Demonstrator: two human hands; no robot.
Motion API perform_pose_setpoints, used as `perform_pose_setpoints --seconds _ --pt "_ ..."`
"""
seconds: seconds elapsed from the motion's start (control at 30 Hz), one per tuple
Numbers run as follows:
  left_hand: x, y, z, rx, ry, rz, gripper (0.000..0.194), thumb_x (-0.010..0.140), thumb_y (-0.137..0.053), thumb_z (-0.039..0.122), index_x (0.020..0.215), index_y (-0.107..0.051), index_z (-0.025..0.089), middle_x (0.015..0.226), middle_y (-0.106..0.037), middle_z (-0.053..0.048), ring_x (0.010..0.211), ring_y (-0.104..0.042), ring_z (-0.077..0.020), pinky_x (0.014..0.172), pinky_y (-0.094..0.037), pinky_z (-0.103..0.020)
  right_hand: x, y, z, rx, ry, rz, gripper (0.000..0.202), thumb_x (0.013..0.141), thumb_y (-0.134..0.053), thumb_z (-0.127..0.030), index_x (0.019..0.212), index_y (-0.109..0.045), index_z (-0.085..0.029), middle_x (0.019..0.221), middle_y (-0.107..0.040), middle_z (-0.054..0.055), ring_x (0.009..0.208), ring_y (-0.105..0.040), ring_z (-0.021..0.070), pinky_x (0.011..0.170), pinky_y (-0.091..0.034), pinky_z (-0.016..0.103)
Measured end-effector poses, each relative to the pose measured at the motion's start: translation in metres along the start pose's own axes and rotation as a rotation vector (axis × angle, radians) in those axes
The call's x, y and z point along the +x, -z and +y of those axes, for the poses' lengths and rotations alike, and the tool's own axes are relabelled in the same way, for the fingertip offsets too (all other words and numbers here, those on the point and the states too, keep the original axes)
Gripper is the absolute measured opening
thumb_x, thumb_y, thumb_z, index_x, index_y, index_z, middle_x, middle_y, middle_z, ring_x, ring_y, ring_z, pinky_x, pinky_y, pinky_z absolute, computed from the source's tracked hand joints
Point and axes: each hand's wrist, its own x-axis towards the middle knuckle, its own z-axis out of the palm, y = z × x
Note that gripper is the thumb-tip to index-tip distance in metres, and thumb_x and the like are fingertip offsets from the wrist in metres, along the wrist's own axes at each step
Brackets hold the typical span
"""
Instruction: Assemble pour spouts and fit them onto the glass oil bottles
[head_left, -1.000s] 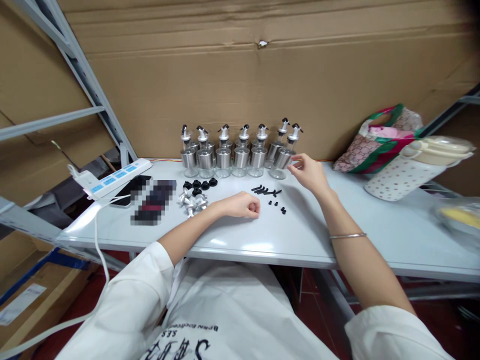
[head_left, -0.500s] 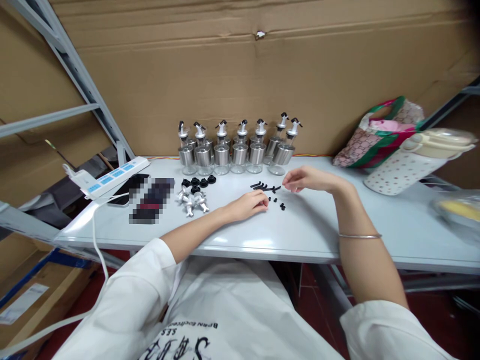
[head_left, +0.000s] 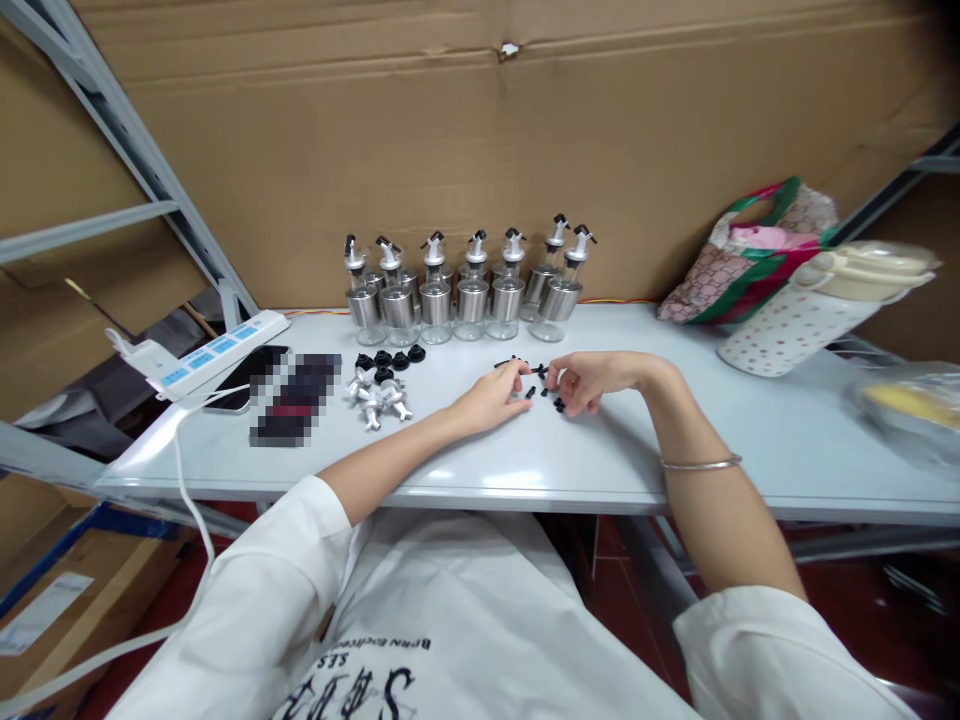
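My left hand [head_left: 491, 398] rests on the table with thumb and fingers apart, holding nothing I can see. A small black piece [head_left: 531, 392] lies at its fingertips. My right hand [head_left: 592, 380] hovers low over the tabletop, its bent fingers apart and reaching down to other small black pieces [head_left: 559, 405]; whether it touches them I cannot tell. Thin black sticks [head_left: 510, 363] lie just behind both hands, partly covered by them. Further left are several black stoppers [head_left: 382, 360] and a cluster of silver-grey pourer spouts [head_left: 371, 405].
Several glass-and-steel oil bottles [head_left: 472, 300] with pourers stand along the back. To the left are a power strip [head_left: 225, 350] and a phone [head_left: 236, 390]. At right stand a dotted flask [head_left: 795, 325], a patterned bag [head_left: 720, 270] and a covered bowl [head_left: 919, 410].
My right hand has come down and to the left toward the small black pieces. My left hand's fingers have spread and lifted forward. The whole view has shifted slightly.
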Motion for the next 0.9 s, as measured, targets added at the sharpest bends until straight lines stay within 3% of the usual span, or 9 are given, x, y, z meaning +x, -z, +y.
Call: perform_pose_setpoints --seconds 0.13,0.43,0.57,0.7,0.9 --pt "0.002 -0.001 -0.003 0.044 0.003 0.002 0.042 0.085 -0.055 0.017 0.125 -0.047 0.012 0.097 -0.057 -0.006 0.084 -0.055 -0.0157 0.082 -0.047 -0.030 0.004 -0.003 0.001 0.043 0.030 -0.003 0.061 0.042 -0.085 -0.029 0.092 -0.053 -0.021 0.063 -0.058 -0.005 0.062 -0.062 0.0164 0.060 -0.056 0.032" --pt "0.004 -0.002 -0.006 0.103 -0.084 0.017 0.019 0.087 -0.050 0.014 0.102 -0.060 0.015 0.091 -0.058 -0.005 0.087 -0.058 -0.0172 0.085 -0.048 -0.030 0.008 -0.007 -0.004 0.025 0.095 0.021 0.052 0.047 -0.080 -0.026 0.091 -0.055 -0.021 0.065 -0.056 -0.006 0.061 -0.059 0.0157 0.066 -0.056 0.035" --pt "0.003 0.000 -0.004 0.146 -0.039 0.085 0.025 0.089 -0.045 0.014 0.110 -0.059 0.014 0.100 -0.058 -0.007 0.089 -0.059 -0.0175 0.088 -0.048 -0.031 0.010 -0.010 -0.006 0.022 0.130 0.054 0.049 0.048 -0.078 -0.026 0.090 -0.055 -0.021 0.069 -0.056 -0.004 0.062 -0.058 0.0157 0.065 -0.055 0.034" --pt "0.001 0.002 -0.001 0.301 -0.023 0.049 0.035 0.090 -0.040 0.014 0.122 -0.055 0.011 0.113 -0.054 -0.012 0.096 -0.059 -0.0215 0.092 -0.047 -0.036 0.011 -0.012 -0.007 0.009 0.137 0.064 0.048 0.048 -0.078 -0.026 0.091 -0.055 -0.021 0.069 -0.056 -0.004 0.061 -0.058 0.0154 0.064 -0.054 0.033" --pt "-0.003 0.002 0.001 0.350 -0.072 0.000 0.031 0.092 -0.039 0.018 0.112 -0.063 0.014 0.106 -0.055 -0.010 0.090 -0.059 -0.0210 0.088 -0.050 -0.035 0.012 -0.008 -0.006 -0.053 0.206 0.045 0.046 0.051 -0.079 -0.033 0.092 -0.060 -0.020 0.071 -0.060 -0.003 0.065 -0.059 0.0154 0.066 -0.051 0.030"
